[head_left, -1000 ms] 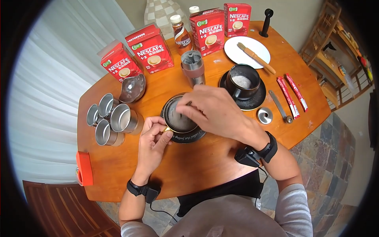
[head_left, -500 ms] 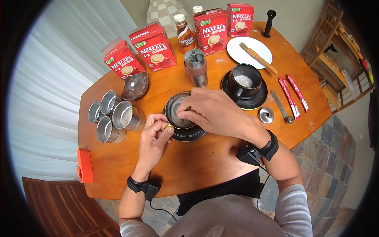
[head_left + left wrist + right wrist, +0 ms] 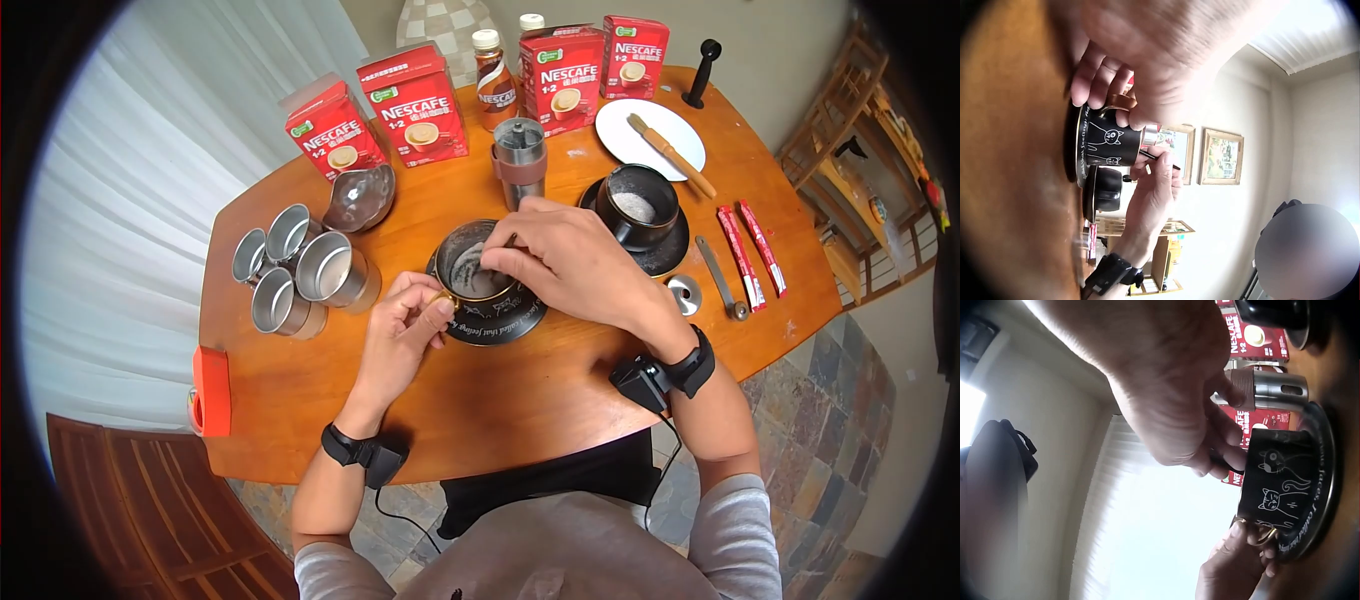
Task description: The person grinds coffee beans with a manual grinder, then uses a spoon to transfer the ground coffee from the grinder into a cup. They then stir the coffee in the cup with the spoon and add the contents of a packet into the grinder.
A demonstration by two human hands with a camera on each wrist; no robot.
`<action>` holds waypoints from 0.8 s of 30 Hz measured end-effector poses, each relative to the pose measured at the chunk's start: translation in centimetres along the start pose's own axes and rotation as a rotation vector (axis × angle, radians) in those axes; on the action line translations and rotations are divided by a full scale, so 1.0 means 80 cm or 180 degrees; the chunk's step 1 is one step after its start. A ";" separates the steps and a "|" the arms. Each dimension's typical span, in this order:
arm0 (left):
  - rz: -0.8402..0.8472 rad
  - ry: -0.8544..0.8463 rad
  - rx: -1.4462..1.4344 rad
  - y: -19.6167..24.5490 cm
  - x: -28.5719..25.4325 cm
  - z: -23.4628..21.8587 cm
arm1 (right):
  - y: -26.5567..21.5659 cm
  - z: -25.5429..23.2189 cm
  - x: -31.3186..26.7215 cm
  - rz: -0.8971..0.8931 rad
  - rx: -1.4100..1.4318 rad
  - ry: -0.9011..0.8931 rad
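Observation:
A black cup with white cat drawings and a gold rim stands on a black lettered saucer. My left hand pinches the cup's gold handle between thumb and fingers. Over the mouth of the cup, my right hand pinches a thin dark stick-like handle, which slants down into the cup. Its lower end is hidden inside, so I cannot tell what kind of tool it is. Greyish streaks show on the cup's inner wall.
Behind the cup stands a steel grinder. A second black cup with whitish contents is to the right, near two red sachets and a metal scoop. Several steel cups stand left; red Nescafe boxes line the back.
My right fingertips have shifted within the cup's mouth toward its right side, showing more of the inside. The left hand keeps its hold on the handle. The head view has tilted slightly.

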State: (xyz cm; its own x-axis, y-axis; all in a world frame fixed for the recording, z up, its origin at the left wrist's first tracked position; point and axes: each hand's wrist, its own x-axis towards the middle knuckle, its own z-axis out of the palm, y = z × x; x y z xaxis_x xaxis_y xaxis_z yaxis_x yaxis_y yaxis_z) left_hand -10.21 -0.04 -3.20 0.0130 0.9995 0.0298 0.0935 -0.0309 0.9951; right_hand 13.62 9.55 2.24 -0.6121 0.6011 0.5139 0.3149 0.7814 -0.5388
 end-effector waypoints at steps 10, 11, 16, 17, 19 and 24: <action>0.0063 -0.0065 0.0161 0.001 0.000 -0.001 | -0.013 -0.018 0.003 0.0004 -0.0282 -0.0214; 0.0081 -0.0069 0.0159 0.000 0.000 -0.002 | -0.010 -0.013 0.003 -0.0054 -0.0343 -0.0093; 0.0071 -0.0062 0.0100 0.001 0.001 0.001 | -0.004 -0.007 0.003 0.0045 -0.0086 0.0000; 0.0072 -0.0052 0.0099 0.002 0.001 0.001 | -0.005 -0.005 0.004 0.0039 -0.0143 0.0045; 0.0072 -0.0052 0.0104 0.004 0.001 0.002 | -0.005 -0.001 0.005 0.0040 -0.0260 0.0154; 0.0088 -0.0020 0.0115 0.002 0.001 0.003 | -0.004 -0.001 0.005 0.0632 0.0310 -0.0106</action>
State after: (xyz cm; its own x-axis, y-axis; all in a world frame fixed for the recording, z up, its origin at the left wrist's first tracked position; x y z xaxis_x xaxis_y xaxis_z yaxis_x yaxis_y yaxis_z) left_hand -9.99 0.01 -3.10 0.0223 0.9981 0.0566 0.1290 -0.0590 0.9899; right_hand 13.35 9.52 2.70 -0.5691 0.7343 0.3700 0.3610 0.6274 -0.6899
